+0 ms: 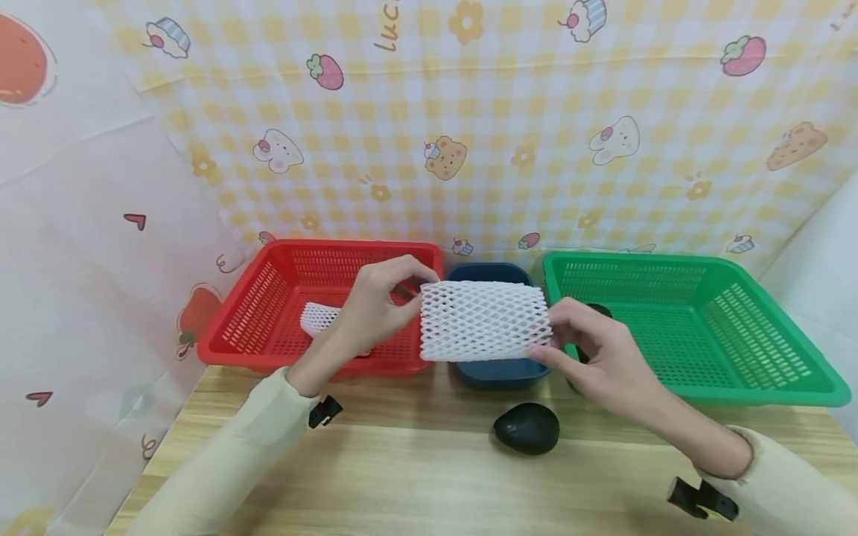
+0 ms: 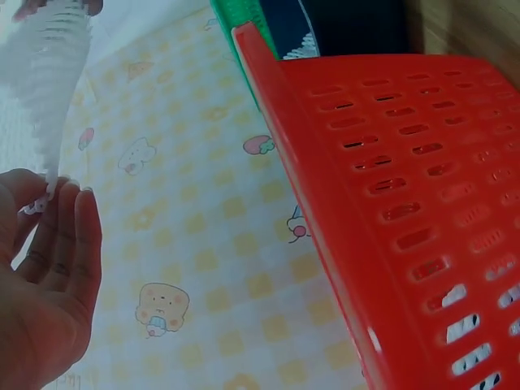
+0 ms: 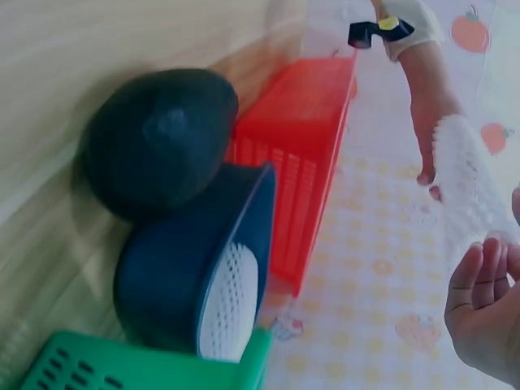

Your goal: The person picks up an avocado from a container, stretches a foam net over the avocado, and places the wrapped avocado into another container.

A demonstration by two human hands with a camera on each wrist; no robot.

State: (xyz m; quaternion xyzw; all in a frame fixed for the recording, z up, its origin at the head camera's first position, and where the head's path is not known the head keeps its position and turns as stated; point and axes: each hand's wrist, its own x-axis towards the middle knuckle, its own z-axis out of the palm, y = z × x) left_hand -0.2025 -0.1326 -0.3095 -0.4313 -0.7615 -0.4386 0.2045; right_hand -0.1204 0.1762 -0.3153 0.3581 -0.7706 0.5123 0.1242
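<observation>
A white foam fruit net point(image 1: 485, 321) is stretched flat between both hands, above a dark blue bin point(image 1: 499, 376). At its left edge my left hand point(image 1: 375, 301) pinches it between thumb and fingers. My right hand point(image 1: 606, 357) pinches the lower right corner. Below the net, a dark avocado point(image 1: 527, 429) lies on the wooden table. Inside the blue bin, another white netted piece point(image 3: 230, 305) shows in the right wrist view; the held net mostly covers the bin's inside in the head view.
To the left stands a red basket point(image 1: 268, 364) with another white foam net point(image 1: 318, 318) in it. A green basket point(image 1: 757, 397) stands at right; a dark rounded thing point(image 1: 599, 309) in it is partly behind my right hand. A checked cloth point(image 1: 496, 97) hangs behind.
</observation>
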